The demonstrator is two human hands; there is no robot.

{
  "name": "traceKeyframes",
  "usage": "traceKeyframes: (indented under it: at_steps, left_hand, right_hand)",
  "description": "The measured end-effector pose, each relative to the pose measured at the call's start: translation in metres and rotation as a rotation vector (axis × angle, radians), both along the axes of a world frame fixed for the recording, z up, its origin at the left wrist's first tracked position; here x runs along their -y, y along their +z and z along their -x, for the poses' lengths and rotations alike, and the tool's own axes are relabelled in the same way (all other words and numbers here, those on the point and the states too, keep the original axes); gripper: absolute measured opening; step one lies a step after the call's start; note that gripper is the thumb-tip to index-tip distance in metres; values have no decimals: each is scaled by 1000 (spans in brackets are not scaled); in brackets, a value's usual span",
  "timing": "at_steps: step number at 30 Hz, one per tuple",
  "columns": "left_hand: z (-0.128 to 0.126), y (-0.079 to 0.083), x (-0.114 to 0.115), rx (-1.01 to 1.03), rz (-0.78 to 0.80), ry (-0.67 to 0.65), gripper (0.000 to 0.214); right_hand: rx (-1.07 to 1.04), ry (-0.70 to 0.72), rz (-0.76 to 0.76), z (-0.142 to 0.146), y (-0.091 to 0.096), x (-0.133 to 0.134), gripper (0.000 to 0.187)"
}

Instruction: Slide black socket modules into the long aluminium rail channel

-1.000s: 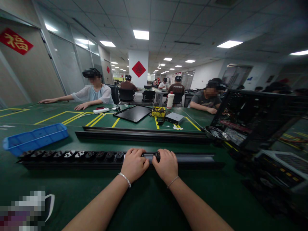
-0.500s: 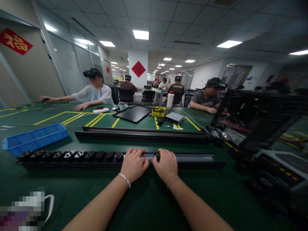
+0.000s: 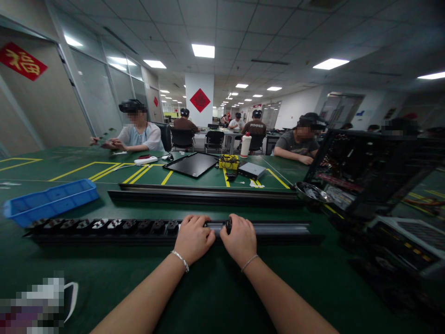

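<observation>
A long black rail lies across the green table in front of me, its left half filled with a row of small black socket modules. My left hand rests curled on the rail just past the last module, fingers pressed down on it. My right hand sits beside it, fingers closed round a small black module on the rail. Both wrists wear thin bracelets.
A second long black rail lies farther back. A blue tray stands at the left, an open computer case and a metal bowl at the right. Other people sit across the table, with a laptop and a yellow box near them.
My hands have stayed in place on the rail. The person at the far left has drawn an outstretched arm in and raised both hands.
</observation>
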State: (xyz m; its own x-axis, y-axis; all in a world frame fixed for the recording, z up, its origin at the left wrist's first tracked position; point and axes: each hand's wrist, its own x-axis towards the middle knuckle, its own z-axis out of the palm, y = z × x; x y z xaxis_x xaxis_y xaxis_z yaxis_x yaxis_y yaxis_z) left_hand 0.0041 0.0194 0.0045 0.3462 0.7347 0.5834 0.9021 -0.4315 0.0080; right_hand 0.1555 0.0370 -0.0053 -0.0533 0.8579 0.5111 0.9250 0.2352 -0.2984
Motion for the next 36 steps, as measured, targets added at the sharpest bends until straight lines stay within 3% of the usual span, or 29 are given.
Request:
traceKeyframes:
  at_steps: [16,24,36]
  left_hand:
    - [0,0,0,21,-9,-8,29]
    - [0,0,0,33,-10,-13,29]
    - [0,0,0,-3,2,-1,31]
  right_hand:
    - [9,-34,-23,-3,0,0,34]
    - [50,-75,-1,-7,4,1,20]
    - [37,-61,14,-8,4,0,19]
